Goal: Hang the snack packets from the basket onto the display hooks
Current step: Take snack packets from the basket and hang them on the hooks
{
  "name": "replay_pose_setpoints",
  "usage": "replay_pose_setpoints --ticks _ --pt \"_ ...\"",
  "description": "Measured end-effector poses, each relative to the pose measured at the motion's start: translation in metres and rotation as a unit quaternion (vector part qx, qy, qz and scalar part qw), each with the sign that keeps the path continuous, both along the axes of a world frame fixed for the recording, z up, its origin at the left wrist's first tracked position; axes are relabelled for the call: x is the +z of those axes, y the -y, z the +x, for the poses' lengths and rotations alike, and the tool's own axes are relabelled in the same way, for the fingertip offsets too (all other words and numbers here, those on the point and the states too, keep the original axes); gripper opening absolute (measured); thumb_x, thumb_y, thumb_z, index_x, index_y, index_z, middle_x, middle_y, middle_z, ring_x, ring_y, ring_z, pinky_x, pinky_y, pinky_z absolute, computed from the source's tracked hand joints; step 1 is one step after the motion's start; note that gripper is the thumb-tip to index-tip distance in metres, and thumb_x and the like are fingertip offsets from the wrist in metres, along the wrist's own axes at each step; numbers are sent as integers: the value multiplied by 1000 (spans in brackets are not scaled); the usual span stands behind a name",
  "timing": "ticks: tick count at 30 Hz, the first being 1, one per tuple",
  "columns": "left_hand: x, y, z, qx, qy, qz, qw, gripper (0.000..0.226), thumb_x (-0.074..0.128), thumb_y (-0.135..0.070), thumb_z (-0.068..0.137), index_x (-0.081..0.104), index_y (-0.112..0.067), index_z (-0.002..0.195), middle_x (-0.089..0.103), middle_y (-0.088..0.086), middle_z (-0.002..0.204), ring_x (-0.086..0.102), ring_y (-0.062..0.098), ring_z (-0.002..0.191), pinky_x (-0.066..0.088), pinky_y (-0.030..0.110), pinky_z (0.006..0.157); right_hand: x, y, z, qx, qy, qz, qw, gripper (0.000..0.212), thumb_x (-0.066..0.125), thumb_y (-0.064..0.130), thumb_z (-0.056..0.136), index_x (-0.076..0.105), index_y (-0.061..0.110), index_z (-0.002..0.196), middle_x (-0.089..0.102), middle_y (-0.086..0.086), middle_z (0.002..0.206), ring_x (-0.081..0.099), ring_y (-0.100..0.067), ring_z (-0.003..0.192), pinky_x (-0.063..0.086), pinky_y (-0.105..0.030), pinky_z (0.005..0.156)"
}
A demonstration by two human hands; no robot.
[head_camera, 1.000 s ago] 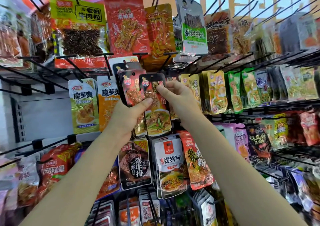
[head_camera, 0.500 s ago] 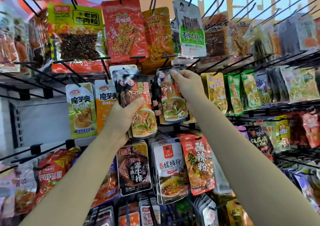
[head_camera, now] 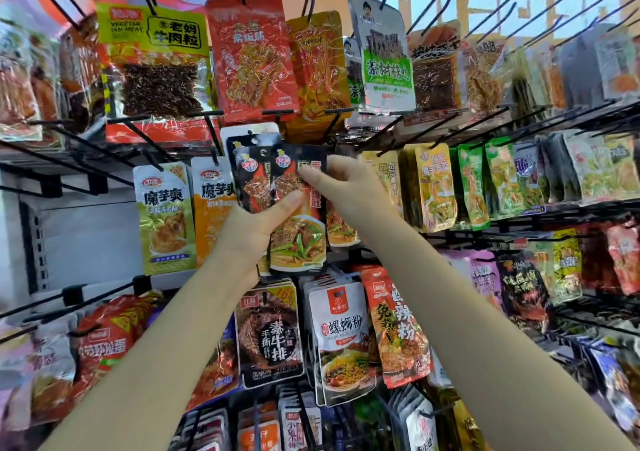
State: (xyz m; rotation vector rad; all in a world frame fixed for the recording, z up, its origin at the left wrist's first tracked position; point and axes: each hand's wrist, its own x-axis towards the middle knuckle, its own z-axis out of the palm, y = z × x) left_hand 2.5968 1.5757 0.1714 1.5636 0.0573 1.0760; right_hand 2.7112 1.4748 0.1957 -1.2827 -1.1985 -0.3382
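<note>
My left hand (head_camera: 256, 222) holds a small stack of black snack packets (head_camera: 263, 173) with a food picture, raised in front of the middle row of the rack. Its thumb presses across the front packet (head_camera: 298, 243). My right hand (head_camera: 349, 191) pinches the top right corner of that front packet, just under a black display hook (head_camera: 332, 121). A matching packet (head_camera: 341, 231) hangs behind my right hand, mostly hidden. The basket is not in view.
Black wire hooks (head_camera: 433, 132) jut toward me in every row, many loaded with hanging packets. Yellow packets (head_camera: 436, 187) hang right of my hands, green and orange ones (head_camera: 162, 215) to the left. Larger packets (head_camera: 339, 340) hang below my forearms.
My right hand came back from the hook on the right, leaving one packet hanging there, and now grips the top of the front packet in my left hand's stack.
</note>
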Motion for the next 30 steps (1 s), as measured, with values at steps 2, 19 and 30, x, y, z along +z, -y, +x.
replay_pose_setpoints --ticks 2,19,30 --pt "0 0 1 20 -25 -17 999 25 75 -42 86 71 -22 100 77 5 101 72 28 97 55 49 93 3 -1 3 0 -36 27 999 20 64 28 98 69 14 84 68 2 72 60 0 65 49 -21 60" --pt "0 -8 -14 -14 19 -41 999 18 71 -25 92 57 -19 102 78 4 89 75 30 94 61 52 78 22 -6 37 -61 -139 65 986 39 59 24 97 35 19 67 26 4 57 27 -14 54 38 -37 60" --pt "1 7 -6 -5 18 -23 1000 40 79 -28 81 68 -14 117 78 7 103 76 27 94 62 49 81 7 11 2 -28 18 -49 998 41 62 43 97 61 14 68 56 9 51 51 0 44 38 -14 46"
